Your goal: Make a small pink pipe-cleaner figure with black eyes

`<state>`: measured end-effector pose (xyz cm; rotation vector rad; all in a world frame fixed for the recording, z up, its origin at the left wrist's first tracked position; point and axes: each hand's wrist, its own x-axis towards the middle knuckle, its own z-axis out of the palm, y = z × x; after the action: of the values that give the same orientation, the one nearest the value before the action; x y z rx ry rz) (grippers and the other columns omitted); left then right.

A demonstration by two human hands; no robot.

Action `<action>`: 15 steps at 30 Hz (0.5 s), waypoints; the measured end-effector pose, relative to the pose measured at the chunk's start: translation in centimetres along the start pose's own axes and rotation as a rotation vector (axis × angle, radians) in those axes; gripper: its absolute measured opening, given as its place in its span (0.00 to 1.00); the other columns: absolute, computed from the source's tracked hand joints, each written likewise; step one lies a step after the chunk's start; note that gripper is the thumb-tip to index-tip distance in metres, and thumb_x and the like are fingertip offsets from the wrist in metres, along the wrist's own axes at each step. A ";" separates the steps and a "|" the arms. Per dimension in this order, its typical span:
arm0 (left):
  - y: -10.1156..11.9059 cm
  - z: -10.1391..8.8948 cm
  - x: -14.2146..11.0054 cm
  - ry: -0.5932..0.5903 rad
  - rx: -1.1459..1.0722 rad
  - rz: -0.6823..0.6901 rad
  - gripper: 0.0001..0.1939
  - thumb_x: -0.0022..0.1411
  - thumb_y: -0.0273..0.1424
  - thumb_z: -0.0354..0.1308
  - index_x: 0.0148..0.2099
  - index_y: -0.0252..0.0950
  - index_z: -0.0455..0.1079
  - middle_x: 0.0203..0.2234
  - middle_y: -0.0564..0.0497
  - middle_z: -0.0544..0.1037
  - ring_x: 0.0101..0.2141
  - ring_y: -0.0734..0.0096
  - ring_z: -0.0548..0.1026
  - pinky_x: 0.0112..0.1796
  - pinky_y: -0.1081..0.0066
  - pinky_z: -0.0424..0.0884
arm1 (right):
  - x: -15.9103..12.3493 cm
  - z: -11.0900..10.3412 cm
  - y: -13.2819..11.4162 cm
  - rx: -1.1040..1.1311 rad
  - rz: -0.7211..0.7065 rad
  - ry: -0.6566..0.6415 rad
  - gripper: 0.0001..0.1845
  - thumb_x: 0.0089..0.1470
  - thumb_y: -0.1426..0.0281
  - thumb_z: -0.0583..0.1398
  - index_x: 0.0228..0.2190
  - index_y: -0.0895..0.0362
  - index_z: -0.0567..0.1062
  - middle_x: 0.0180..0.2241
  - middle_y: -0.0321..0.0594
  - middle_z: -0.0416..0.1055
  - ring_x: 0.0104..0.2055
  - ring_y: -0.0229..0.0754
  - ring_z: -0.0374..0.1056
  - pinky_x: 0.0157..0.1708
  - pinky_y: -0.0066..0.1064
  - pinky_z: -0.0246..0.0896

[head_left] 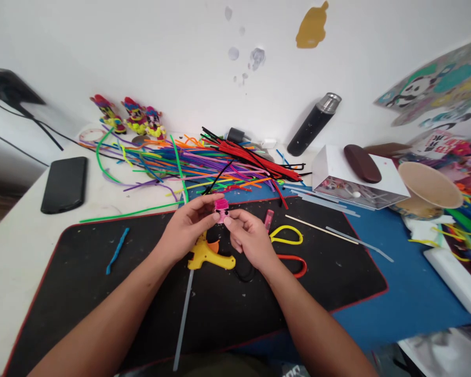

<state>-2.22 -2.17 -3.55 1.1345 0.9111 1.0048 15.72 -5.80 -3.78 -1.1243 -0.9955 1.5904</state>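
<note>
Between my two hands is a small pink pipe-cleaner figure (222, 206) with dark spots like eyes and a brighter pink top. My left hand (186, 225) pinches it from the left with thumb and fingertips. From the right, my right hand (251, 238) has thumb and forefinger closed on its lower right edge. Just below them lies a yellow glue gun (210, 257) on the black mat, a long translucent glue stick (183, 319) extending from it toward me. Scissors with one yellow (288, 234) and one red handle loop (298, 266) rest partly behind my right hand.
Many coloured pipe cleaners (220, 162) lie heaped along the wall. A blue twisted piece (118, 250) is on the mat (141, 314). Around it are a black phone (65, 184), a thermos (314, 125), a white box (357, 175), a thin wooden stick (322, 229) and several finished figures (133, 116).
</note>
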 end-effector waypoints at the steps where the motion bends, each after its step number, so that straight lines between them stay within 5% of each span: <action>1: 0.0 0.0 0.0 -0.002 0.003 0.000 0.24 0.61 0.39 0.74 0.58 0.42 0.81 0.50 0.45 0.84 0.52 0.56 0.79 0.55 0.59 0.74 | 0.0 0.0 0.0 -0.003 0.001 -0.001 0.26 0.56 0.46 0.69 0.38 0.55 0.74 0.16 0.20 0.56 0.14 0.30 0.51 0.15 0.25 0.44; 15: 0.1 -0.1 -0.1 -0.130 0.077 0.052 0.32 0.60 0.33 0.74 0.66 0.42 0.74 0.51 0.44 0.80 0.49 0.59 0.77 0.49 0.63 0.74 | 0.0 -0.2 0.2 0.019 -0.013 0.007 0.25 0.56 0.47 0.70 0.38 0.55 0.74 0.16 0.20 0.57 0.14 0.30 0.50 0.14 0.25 0.43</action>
<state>-2.32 -2.21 -3.49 1.2787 0.8261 0.9331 15.84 -5.84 -3.97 -1.1080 -0.9792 1.5813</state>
